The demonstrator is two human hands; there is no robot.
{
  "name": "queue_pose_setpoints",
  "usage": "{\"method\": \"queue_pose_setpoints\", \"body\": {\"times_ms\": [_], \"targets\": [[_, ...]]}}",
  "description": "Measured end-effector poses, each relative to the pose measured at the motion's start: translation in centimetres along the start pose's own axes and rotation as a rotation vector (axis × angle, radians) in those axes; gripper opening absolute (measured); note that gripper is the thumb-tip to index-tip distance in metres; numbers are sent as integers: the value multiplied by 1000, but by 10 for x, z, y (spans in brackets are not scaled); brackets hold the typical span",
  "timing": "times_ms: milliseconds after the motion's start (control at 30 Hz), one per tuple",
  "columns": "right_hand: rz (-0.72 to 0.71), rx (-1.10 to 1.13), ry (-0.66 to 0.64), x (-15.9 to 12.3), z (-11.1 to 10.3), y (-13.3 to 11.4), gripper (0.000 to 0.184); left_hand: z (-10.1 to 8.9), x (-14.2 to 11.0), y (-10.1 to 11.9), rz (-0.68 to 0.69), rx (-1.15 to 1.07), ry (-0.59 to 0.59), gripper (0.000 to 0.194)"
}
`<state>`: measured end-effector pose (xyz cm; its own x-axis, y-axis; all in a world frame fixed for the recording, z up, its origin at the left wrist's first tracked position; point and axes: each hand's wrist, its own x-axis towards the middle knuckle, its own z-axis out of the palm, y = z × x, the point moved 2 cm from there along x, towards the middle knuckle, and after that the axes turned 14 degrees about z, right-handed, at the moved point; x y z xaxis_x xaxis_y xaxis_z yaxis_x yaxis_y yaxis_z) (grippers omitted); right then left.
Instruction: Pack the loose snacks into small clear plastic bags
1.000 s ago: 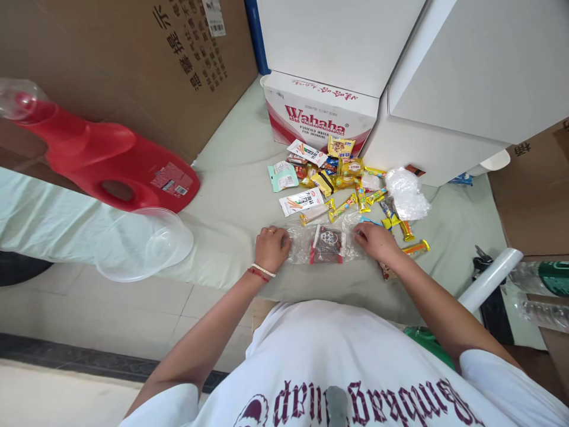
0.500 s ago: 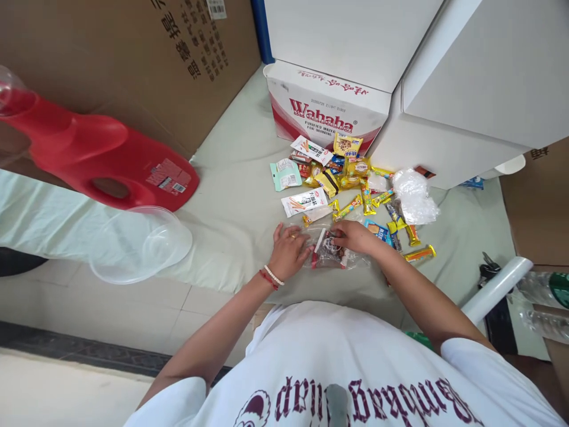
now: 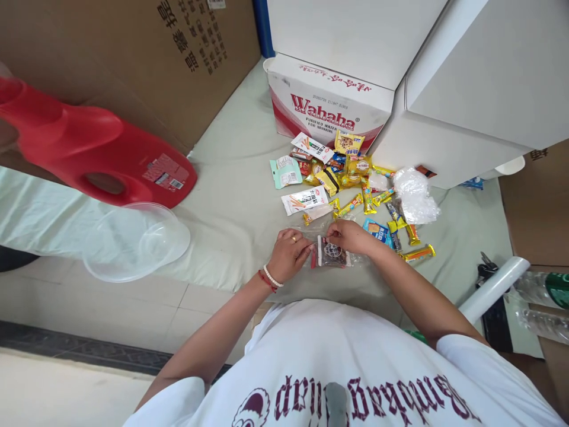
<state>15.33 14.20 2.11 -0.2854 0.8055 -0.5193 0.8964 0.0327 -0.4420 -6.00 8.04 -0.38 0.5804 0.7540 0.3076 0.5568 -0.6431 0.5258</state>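
Between my hands, a small dark snack packet (image 3: 333, 254) with a pale round label and red edges lies on the cloth. Crinkled clear plastic, apparently a bag (image 3: 354, 258), surrounds it. My left hand (image 3: 288, 255), with a ring and a beaded bracelet, has its fingers bent together on the plastic at the packet's left. My right hand (image 3: 349, 236) pinches at the packet's upper edge, where the plastic also lies; its fingertips are partly hidden. Just beyond are white snack sachets (image 3: 304, 200), yellow-wrapped sticks (image 3: 348, 205) and a blue packet (image 3: 377, 231).
Behind the snacks stands a Wahaba-style white and red carton (image 3: 329, 107) against white boxes (image 3: 466, 65). Bundled clear plastic (image 3: 416, 196) lies right of the pile. At left are a red jug (image 3: 111, 151) and a clear plastic bowl (image 3: 137, 243). Keys (image 3: 489, 261) and a white roll (image 3: 493, 287) lie at right.
My right hand has shifted slightly left, to the packet's upper edge, and more of the packet's label shows. My left fingers have drawn closer together on the plastic.
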Motion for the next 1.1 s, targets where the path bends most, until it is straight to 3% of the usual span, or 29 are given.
{"method": "queue_pose_setpoints", "body": {"times_ms": [100,167,267,333,767,933,1033,1100], "targets": [[-37,-28,48,-1,-2,4,27,3,-2,-1,-14,-6,14,30],[-45,-34,-34,0,-1,8,32,4,-3,-1,-13,-12,16,30],[-27,9,-172,2,1,11,21,5,-3,0,0,-21,14,31],[-21,42,-188,2,1,10,17,5,-4,1,10,-22,17,31],[-197,-180,139,-20,-7,-20,14,4,-9,8,27,6,27,32],[-260,-178,108,-26,-11,-25,13,2,-12,13,27,-8,51,30],[-201,-147,50,-26,-7,-31,13,3,-14,16,39,-13,93,28],[-153,-150,35,-21,-1,-34,14,7,-14,14,-23,24,113,27]]}}
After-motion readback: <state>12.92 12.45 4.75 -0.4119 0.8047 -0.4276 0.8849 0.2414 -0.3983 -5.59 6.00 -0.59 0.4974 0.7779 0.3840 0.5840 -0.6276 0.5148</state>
